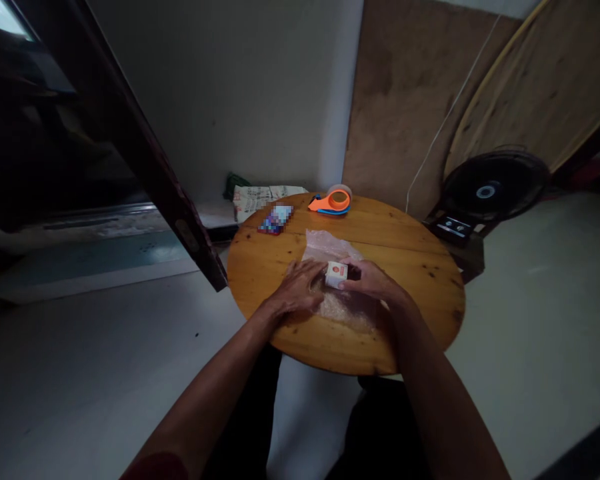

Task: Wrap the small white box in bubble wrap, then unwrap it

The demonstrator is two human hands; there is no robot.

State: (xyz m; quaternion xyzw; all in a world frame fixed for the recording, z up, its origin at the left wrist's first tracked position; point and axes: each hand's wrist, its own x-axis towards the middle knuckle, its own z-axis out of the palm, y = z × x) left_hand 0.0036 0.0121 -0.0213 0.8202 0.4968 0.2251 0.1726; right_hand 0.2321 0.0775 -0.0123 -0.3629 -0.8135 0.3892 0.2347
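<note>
your right hand (373, 279) — gripping small white box (337, 275) over bubble wrap (347, 313), your left hand (300, 287) — open, palm down, beside box

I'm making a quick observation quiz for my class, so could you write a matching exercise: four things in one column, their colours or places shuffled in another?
Things:
1. Small box
2. Tape dispenser
3. Clear wrap
4. Fan

Colours or places:
A. Beyond the right side of the table
B. Orange and blue
C. Between the fingers of the right hand
D. Spread on the tabletop

Pairs: 1-C, 2-B, 3-D, 4-A
</note>
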